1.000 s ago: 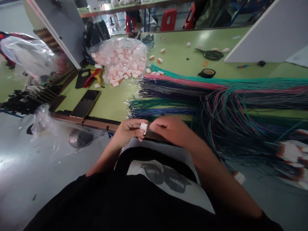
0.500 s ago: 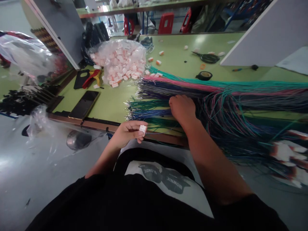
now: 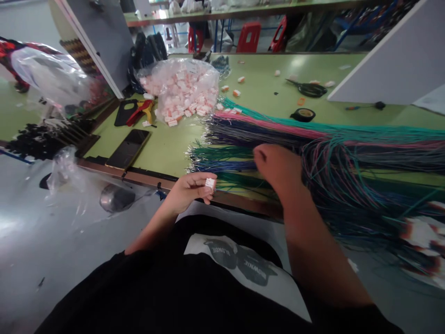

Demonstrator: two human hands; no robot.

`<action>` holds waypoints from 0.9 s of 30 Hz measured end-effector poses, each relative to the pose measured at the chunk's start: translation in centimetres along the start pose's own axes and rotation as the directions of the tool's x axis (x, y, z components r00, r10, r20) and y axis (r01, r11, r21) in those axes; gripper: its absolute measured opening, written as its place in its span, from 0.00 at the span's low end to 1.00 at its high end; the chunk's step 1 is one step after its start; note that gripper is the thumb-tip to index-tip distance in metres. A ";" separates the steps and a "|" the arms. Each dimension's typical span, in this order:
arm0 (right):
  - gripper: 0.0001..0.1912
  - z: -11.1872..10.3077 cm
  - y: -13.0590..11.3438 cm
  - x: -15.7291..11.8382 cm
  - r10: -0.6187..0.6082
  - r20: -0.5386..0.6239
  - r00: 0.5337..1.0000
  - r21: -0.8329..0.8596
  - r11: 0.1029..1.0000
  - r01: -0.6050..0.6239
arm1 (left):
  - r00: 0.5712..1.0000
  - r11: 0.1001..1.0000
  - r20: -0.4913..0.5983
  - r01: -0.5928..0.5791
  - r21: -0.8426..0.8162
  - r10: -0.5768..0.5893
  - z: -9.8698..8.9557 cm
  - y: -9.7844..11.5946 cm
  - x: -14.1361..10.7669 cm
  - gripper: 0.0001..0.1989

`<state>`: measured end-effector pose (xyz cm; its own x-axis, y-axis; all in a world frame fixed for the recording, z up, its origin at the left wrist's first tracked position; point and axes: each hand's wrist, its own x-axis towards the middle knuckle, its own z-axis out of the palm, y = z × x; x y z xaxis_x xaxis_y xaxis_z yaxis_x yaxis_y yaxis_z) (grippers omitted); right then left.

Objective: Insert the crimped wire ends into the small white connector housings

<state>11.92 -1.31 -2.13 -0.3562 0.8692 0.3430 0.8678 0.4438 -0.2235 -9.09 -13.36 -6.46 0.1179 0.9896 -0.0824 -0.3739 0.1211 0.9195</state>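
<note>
My left hand [image 3: 195, 189] pinches a small white connector [image 3: 210, 183] between thumb and fingers at the table's front edge. My right hand [image 3: 276, 167] is over the wire bundles, its fingers curled; whether it grips a wire cannot be made out. Blue wires [image 3: 225, 165] and green wires [image 3: 225, 152] lie to its left, with metal-tipped ends pointing left. Behind them run dark wires [image 3: 239, 134], pink wires [image 3: 264, 124] and teal wires [image 3: 368, 130]. A clear bag [image 3: 187, 86] full of white and orange connectors lies behind the wire tips.
A phone [image 3: 128, 148], a black case [image 3: 125, 112] and red-yellow pliers [image 3: 142, 112] lie on the left. Black tape [image 3: 303, 114] and scissors [image 3: 308, 89] lie behind the wires. Grey panels [image 3: 392, 55] stand at both sides. Connectors on wires [image 3: 422, 232] hang at the right.
The view has shifted, so the table appears further right. My right hand has moved slightly right and toward me over the wires. My left hand still holds the white connector.
</note>
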 end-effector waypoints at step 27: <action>0.13 -3.0 0.2 -0.6 0.346 -0.435 0.831 0.260 0.932 -0.252 | 0.999 1.000 -0.047 -0.013 -0.025 0.011 0.1 -0.3 0.2 0.17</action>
<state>13.36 -2.45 0.37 0.1550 0.7810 0.6050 0.8089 0.2513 -0.5316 -8.87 -13.18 -6.71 0.0705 0.9935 -0.0897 -0.3980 0.1105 0.9107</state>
